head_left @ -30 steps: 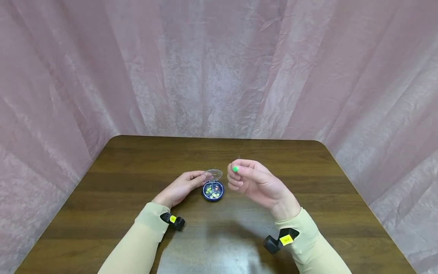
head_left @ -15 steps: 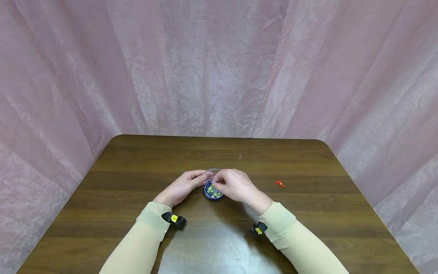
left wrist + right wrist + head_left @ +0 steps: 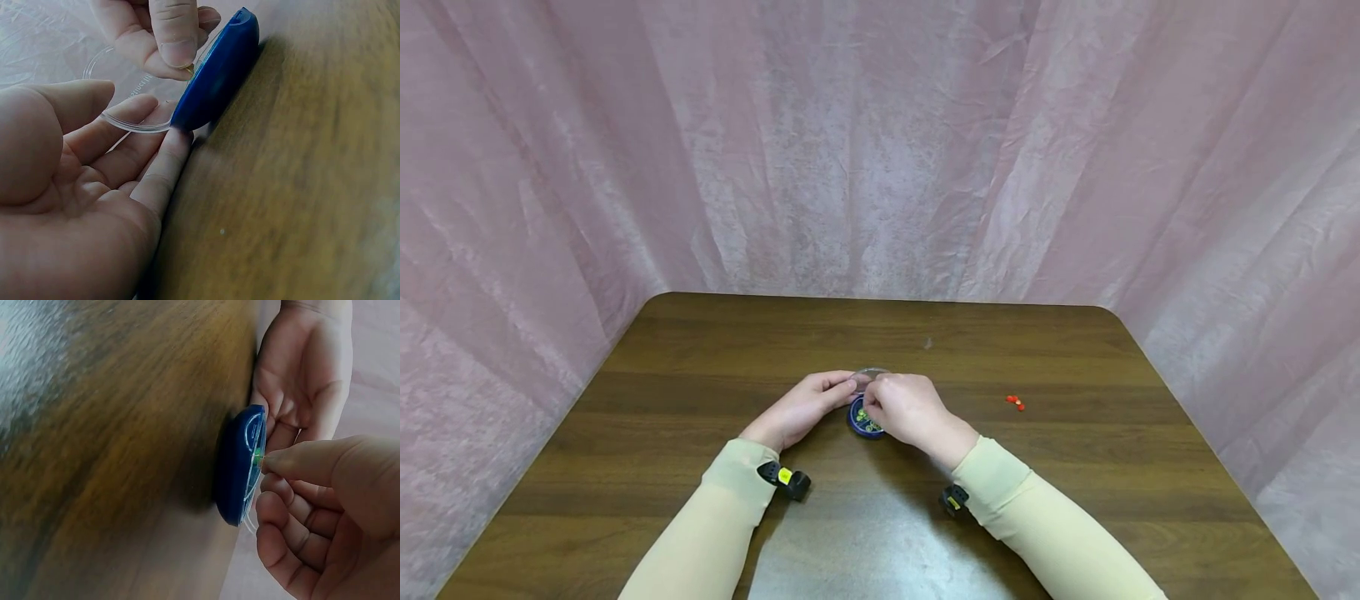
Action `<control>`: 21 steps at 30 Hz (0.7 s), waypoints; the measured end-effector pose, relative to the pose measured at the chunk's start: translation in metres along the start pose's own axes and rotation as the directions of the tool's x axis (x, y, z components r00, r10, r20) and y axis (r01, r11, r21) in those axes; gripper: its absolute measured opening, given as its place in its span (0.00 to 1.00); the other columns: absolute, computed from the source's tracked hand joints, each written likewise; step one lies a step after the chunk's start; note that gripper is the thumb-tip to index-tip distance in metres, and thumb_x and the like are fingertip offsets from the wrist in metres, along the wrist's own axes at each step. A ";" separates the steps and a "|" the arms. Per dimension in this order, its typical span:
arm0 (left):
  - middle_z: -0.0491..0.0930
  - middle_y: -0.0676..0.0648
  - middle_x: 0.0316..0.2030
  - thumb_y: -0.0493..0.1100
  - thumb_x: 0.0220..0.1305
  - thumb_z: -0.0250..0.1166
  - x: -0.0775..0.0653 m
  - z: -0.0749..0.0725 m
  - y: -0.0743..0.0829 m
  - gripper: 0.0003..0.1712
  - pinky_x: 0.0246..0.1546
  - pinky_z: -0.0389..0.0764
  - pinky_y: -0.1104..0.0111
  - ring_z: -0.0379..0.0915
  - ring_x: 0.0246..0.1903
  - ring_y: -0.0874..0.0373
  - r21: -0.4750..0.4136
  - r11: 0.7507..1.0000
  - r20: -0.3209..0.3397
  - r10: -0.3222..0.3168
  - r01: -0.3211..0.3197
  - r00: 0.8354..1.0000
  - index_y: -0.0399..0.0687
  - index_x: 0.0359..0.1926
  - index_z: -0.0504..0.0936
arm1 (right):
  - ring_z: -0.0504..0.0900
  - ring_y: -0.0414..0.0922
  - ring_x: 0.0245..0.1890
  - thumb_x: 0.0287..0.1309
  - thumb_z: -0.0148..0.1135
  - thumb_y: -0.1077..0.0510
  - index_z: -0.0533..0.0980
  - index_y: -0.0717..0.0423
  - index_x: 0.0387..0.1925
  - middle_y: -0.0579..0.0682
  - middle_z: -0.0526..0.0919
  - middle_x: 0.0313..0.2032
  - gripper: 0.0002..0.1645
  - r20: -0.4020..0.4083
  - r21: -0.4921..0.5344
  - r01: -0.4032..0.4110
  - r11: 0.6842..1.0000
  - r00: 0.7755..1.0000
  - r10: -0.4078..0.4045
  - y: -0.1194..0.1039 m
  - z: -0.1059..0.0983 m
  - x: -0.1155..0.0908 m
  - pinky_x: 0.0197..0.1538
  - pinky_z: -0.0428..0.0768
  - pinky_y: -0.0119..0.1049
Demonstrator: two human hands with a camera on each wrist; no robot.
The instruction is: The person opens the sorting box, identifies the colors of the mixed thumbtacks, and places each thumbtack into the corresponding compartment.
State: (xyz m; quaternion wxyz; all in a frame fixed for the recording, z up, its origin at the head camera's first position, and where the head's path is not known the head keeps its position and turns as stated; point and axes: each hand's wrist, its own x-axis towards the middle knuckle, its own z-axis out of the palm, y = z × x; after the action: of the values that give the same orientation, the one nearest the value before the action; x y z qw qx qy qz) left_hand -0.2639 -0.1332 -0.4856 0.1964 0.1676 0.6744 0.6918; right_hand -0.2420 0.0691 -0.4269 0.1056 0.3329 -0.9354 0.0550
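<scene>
A small round blue case with a hinged clear lid lies open on the table; small yellow-green pieces show in its compartments. My left hand holds the raised lid at its left side, thumb in front and fingers behind, with one fingertip against the case's base. Over the case, my right hand pinches a tiny piece between thumb and forefinger; a yellowish tip shows at the fingertips in the left wrist view. A green bit shows there in the right wrist view. The hand covers the case's right part.
Several tiny red-orange pieces lie on the brown wooden table to the right. A small clear scrap sits farther back. Pink curtains hang behind the table.
My right hand has come down and left from beside the case with a green piece at its fingertips, and now bends into the case. The red-orange pieces came into view. The left hand stays.
</scene>
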 end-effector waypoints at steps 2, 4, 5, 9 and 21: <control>0.75 0.47 0.63 0.47 0.77 0.54 0.000 0.001 0.000 0.23 0.63 0.69 0.64 0.68 0.65 0.57 0.005 1.000 0.003 -0.001 0.001 1.000 0.41 0.65 0.76 | 0.74 0.37 0.22 0.57 0.65 0.54 0.83 0.38 0.24 0.35 0.79 0.24 0.08 0.000 0.007 -0.001 1.000 1.000 0.001 0.001 -0.001 -0.002 0.24 0.74 0.38; 0.75 0.47 0.63 0.47 0.77 0.54 0.000 0.001 0.000 0.23 0.63 0.69 0.65 0.68 0.65 0.56 0.013 1.000 0.006 -0.003 0.003 1.000 0.41 0.65 0.75 | 0.75 0.36 0.23 0.58 0.65 0.54 0.83 0.38 0.24 0.35 0.79 0.24 0.08 -0.004 0.018 -0.004 1.000 1.000 0.005 0.003 -0.004 -0.004 0.24 0.74 0.37; 0.75 0.47 0.64 0.47 0.77 0.53 0.000 0.001 0.001 0.23 0.63 0.69 0.65 0.67 0.65 0.56 0.018 1.000 0.009 -0.003 0.003 1.000 0.41 0.66 0.75 | 0.75 0.36 0.23 0.58 0.65 0.54 0.83 0.38 0.25 0.35 0.79 0.25 0.08 -0.005 0.023 -0.010 1.000 1.000 0.010 0.004 -0.006 -0.005 0.24 0.74 0.37; 0.75 0.47 0.63 0.48 0.77 0.53 0.000 0.001 0.000 0.24 0.63 0.69 0.65 0.67 0.66 0.56 0.034 0.999 0.017 -0.008 0.007 1.000 0.41 0.66 0.75 | 0.75 0.35 0.25 0.58 0.65 0.54 0.83 0.38 0.27 0.33 0.79 0.27 0.06 -0.011 0.037 -0.038 0.999 0.999 0.038 0.011 -0.013 -0.013 0.26 0.74 0.36; 0.77 0.51 0.62 0.49 0.78 0.52 -0.002 -0.001 0.000 0.23 0.64 0.67 0.66 0.68 0.65 0.60 0.081 0.996 0.013 -0.026 0.025 1.000 0.46 0.66 0.76 | 0.77 0.34 0.28 0.57 0.67 0.54 0.83 0.38 0.29 0.32 0.77 0.27 0.04 -0.030 0.046 -0.173 0.984 0.984 0.174 0.052 -0.024 -0.047 0.31 0.76 0.36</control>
State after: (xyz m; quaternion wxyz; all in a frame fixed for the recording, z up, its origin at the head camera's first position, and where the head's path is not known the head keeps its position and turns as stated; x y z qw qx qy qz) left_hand -0.2629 -0.1353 -0.4859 0.2030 0.1718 0.7026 0.6600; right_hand -0.2358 0.1426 -0.4165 0.1091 0.2513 -0.9575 0.0901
